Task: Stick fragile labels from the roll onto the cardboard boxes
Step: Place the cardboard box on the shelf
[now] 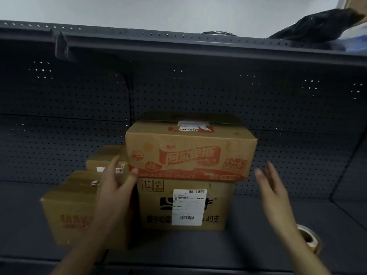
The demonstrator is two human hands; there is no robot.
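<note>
A cardboard box with red print sits on top of a larger brown box that carries a white shipping label. My left hand is open, its thumb touching the lower left corner of the red-printed box. Just right of that box, my right hand hovers with straight fingers, touching nothing. The label roll lies on the shelf at the lower right, partly hidden behind my right forearm.
Two more cardboard boxes stand to the left: a near one and a smaller one behind it. All rest on a dark metal shelf with a perforated back panel. A black bag lies on the upper shelf.
</note>
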